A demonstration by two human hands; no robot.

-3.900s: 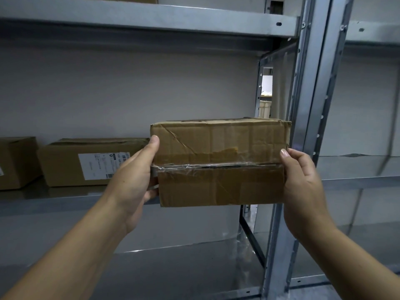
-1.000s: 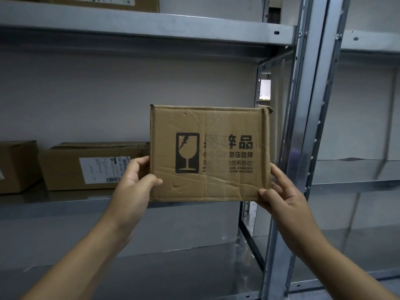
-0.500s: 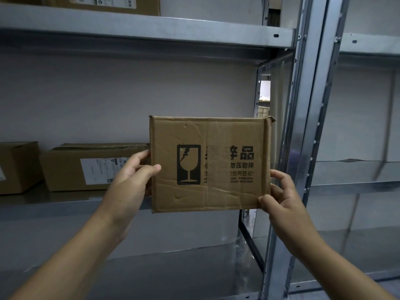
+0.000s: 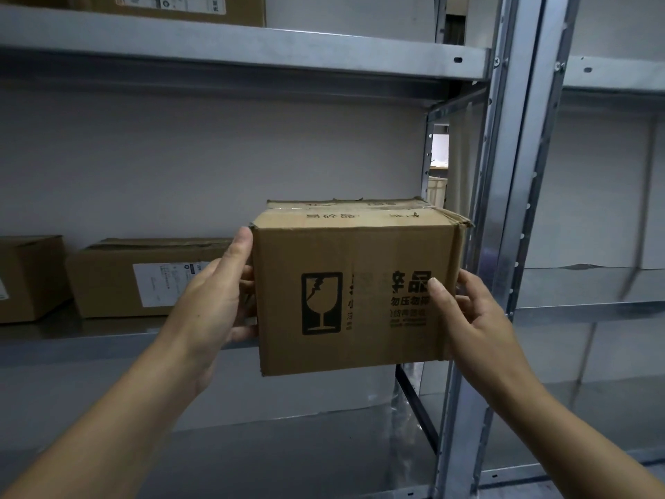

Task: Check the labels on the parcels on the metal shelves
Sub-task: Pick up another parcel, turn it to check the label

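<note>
I hold a brown cardboard parcel [image 4: 354, 293] in front of the middle metal shelf [image 4: 108, 340]. Its near face shows a black broken-glass fragile mark and printed characters; its taped top face is partly visible. No shipping label shows on these faces. My left hand [image 4: 216, 300] grips the parcel's left side, thumb at the top corner. My right hand [image 4: 467, 311] holds the right side, thumb pressed on the front face over the print.
Two more parcels rest on the middle shelf at left: one with a white label [image 4: 144, 277] and one at the frame edge [image 4: 28, 277]. Another labelled parcel [image 4: 176, 7] sits on the upper shelf [image 4: 252, 45]. A steel upright [image 4: 503, 210] stands right of the held parcel.
The parcel has dropped lower and tilted, so its top face now shows. Earlier it was turned from the taped seam side to the fragile-mark face. My right thumb moved onto the front.
</note>
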